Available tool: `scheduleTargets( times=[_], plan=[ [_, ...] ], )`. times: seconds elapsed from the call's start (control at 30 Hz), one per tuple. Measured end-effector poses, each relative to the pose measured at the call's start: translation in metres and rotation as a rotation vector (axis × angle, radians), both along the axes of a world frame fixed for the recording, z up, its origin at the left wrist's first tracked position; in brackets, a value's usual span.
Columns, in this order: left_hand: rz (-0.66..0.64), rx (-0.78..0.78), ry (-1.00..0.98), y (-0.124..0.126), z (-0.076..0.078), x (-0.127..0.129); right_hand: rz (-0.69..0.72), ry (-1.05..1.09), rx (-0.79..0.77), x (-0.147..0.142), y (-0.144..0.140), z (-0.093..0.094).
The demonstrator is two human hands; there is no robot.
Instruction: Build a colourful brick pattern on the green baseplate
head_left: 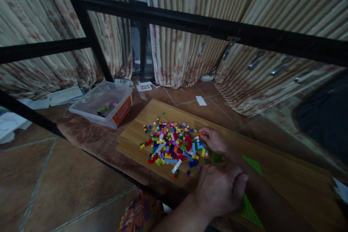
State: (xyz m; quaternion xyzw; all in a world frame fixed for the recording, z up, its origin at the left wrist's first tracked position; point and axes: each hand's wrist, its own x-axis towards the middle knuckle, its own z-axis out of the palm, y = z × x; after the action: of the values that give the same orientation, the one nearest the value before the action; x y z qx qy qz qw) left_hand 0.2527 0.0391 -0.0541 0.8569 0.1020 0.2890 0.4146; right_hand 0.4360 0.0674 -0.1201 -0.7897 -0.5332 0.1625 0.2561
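A heap of small, many-coloured toy building bricks (176,145) is spread over a wooden board. At its right edge, my right hand (214,139) pinches a small orange brick (200,133) between the fingertips. Closer to me, my left hand (220,188) is curled over a green studded baseplate (251,212), with its back towards me and the thumb on the right. Its fingertips are hidden, so I cannot make out what they hold. My hands and forearms cover much of the baseplate.
The wooden board (282,166) rests on a brown cloth-covered surface (89,134). A clear plastic box (95,96) with an orange label and a few bricks inside stands at the left. A black metal frame (174,16) crosses in front of striped curtains (174,54). Papers (201,100) lie on the tiled floor.
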Motion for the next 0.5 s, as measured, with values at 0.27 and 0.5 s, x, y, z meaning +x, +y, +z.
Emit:
scheduleTargets(
  times=[0.27,0.5],
  plan=[
    [0.038,-0.067,-0.007,0.016,0.006,-0.004,-0.054,0.387,0.195,-0.02,-0.041,0.033],
    [0.161,-0.198,0.056,0.027,0.004,-0.006,-0.358,0.551,0.33,-0.013,-0.129,0.063]
  ],
)
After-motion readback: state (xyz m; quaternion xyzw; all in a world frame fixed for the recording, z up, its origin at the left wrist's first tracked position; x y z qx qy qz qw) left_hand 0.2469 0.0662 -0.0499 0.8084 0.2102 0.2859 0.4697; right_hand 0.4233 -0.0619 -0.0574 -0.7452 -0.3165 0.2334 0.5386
